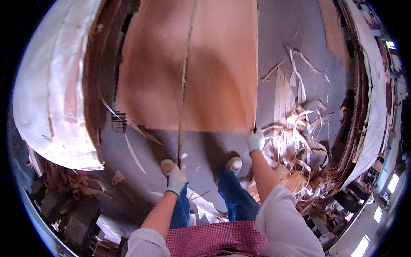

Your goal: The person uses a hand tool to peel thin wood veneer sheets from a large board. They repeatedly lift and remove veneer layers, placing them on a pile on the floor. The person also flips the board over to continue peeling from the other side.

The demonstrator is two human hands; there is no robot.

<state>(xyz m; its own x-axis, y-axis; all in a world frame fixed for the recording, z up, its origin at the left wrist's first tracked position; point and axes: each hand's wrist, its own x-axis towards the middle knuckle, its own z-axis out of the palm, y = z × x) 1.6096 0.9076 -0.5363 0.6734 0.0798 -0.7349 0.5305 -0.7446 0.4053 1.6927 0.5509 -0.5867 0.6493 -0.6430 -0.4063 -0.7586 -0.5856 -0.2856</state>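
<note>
A wide reddish-brown wood veneer sheet point(218, 85) lies in front of me, its near edge just beyond my feet. Along its length runs a long thin stick point(184, 81), its near end reaching past the sheet. My left hand point(176, 179), in a white glove with a green cuff, is closed round that near end. At the sheet's near right corner is my right hand point(256, 142), gloved the same way and closed. A small dark thing point(254, 128) sticks up from its fingers; its kind cannot be made out.
Tall veneer stacks stand on the left point(51, 94) and the right point(368, 94). Torn veneer strips point(295, 137) heap on the floor to the right of the sheet. More scraps point(68, 184) lie at lower left, near dark blocks. My shoes point(233, 164) stand on the grey floor.
</note>
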